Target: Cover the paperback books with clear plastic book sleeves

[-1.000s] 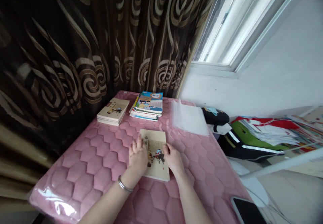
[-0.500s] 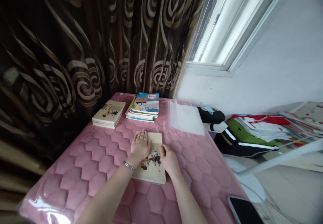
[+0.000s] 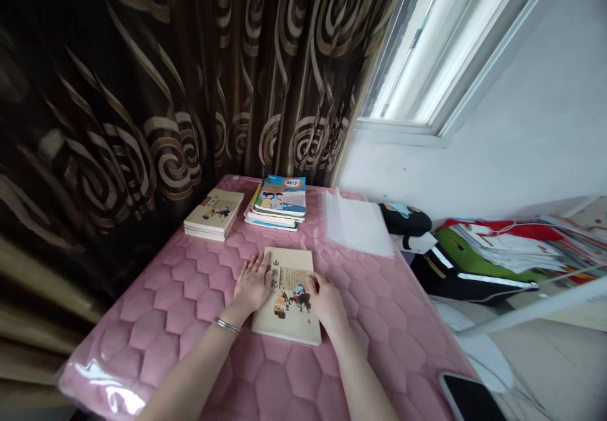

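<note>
Far left: dark curtain (image 3: 171,79) with swirl pattern, hanging behind the table (image 3: 165,320), whose pink hexagon-patterned top has a clear, shiny cover. At the table's back left, a stack of beige books (image 3: 214,213), the top one illustrated. Left hand (image 3: 252,284), silver bracelet (image 3: 228,325) at the wrist: palm down, fingers extended and slightly spread, lying along the left edge of the beige book (image 3: 291,317). Behind, near the back edge: a stack of textbooks (image 3: 279,200), blue cover uppermost. The beige book lies flat and closed at table centre, front cover up, between both hands. Right hand (image 3: 327,301): fingers curled at the book's right edge, thumb side against it; cannot tell whether it pinches the edge. Further right: translucent plastic sheets (image 3: 360,225) flat on the table, then a black pouch (image 3: 408,220) beyond; phone (image 3: 469,399) at the near right corner.
</note>
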The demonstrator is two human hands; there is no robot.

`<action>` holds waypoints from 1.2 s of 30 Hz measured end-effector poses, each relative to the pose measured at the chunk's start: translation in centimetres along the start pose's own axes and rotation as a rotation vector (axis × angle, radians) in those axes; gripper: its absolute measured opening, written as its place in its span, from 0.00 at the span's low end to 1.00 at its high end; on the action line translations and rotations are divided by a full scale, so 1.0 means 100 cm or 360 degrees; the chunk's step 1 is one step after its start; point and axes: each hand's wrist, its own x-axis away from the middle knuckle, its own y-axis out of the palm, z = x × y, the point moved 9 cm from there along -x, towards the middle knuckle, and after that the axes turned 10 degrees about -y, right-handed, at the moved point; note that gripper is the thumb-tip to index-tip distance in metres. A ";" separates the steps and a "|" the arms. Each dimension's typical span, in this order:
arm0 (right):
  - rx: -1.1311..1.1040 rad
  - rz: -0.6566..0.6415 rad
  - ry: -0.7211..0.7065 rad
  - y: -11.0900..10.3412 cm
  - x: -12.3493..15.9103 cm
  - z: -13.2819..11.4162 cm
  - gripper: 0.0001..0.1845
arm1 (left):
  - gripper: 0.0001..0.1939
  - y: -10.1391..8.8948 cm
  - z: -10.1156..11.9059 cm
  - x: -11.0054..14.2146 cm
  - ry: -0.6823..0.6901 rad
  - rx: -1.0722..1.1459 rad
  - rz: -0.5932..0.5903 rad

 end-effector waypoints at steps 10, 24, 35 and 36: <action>0.0049 -0.0169 -0.0815 0.023 -0.021 -0.106 0.27 | 0.29 0.002 0.004 0.000 0.0029 -0.0171 -0.0122; 0.0260 -0.0387 -0.0312 0.040 -0.044 -0.019 0.32 | 0.28 -0.006 0.012 0.003 -0.0054 -0.0308 0.0051; 0.0248 -0.0374 -0.0313 0.040 -0.040 -0.022 0.32 | 0.29 0.033 0.065 0.062 0.0300 -0.0310 0.0252; 0.0254 -0.0374 -0.0320 0.039 -0.040 -0.023 0.32 | 0.29 0.028 0.056 0.066 0.0325 -0.0319 0.0301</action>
